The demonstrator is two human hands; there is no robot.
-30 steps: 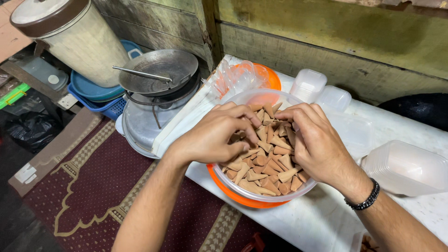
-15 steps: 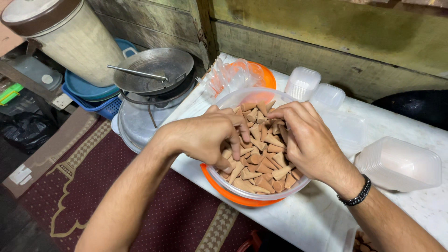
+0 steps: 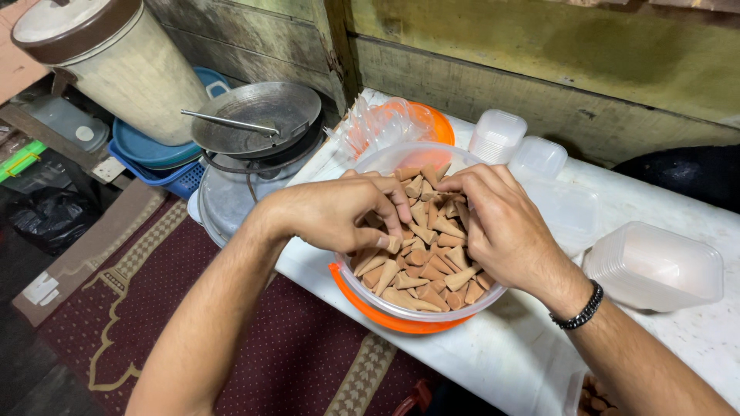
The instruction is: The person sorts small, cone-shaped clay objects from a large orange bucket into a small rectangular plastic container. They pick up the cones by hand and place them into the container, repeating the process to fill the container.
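Observation:
A clear plastic bowl (image 3: 385, 163) full of small brown cones (image 3: 425, 260) rests on an orange lid or plate (image 3: 370, 308) near the white table's front edge. Both my hands are inside the bowl. My left hand (image 3: 333, 212) reaches in from the left, its fingers curled down around a few cones. My right hand (image 3: 501, 227), with a black bead bracelet (image 3: 582, 308) on the wrist, lies on the pile from the right, fingers bent over the cones at the far side. Whether either hand truly grips cones is partly hidden.
Stacked clear plastic containers (image 3: 651, 266) sit on the white table (image 3: 493, 362) at right, smaller tubs (image 3: 497, 135) behind the bowl, crumpled plastic wrap (image 3: 378, 123) beside it. Left stand a metal pan with ladle (image 3: 254, 119), a large lidded bin (image 3: 116, 58), blue basins (image 3: 154, 154). Maroon rug (image 3: 116, 323) below.
My left hand has pushed further right into the bowl and curled its fingers down into the cones. My right hand stays on the pile, shifted slightly.

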